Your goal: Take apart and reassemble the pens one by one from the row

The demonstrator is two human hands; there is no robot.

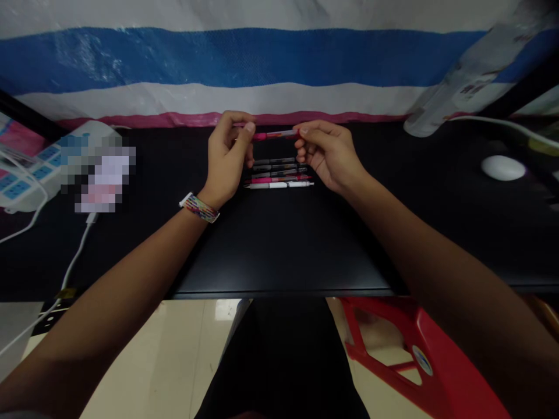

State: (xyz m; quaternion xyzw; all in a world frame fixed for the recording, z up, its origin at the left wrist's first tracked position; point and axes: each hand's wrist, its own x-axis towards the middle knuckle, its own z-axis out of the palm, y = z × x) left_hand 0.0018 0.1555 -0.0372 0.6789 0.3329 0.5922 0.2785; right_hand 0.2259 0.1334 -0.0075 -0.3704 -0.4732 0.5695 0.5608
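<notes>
A pink-red pen (279, 134) with a clear barrel is held level between my two hands, above the back of the black desk (279, 250). My left hand (229, 148) pinches its left end between thumb and fingers. At the other end, my right hand (327, 148) grips it with thumb and forefinger, the other fingers curled. Below lie several pens in a stacked row: dark clear-barrelled pens (279, 167), another pink-red pen (279, 179) and, nearest me, a white pen (279, 185). A colourful woven band (201, 208) circles my left wrist.
On the left are a white power strip (65, 166) and a blurred-out phone-like thing (107, 177) on a white cable (78, 250). A clear plastic cylinder (430, 110) and a white mouse (503, 167) stand right. Striped sheeting (262, 55) hangs behind; a red stool (445, 355) is below.
</notes>
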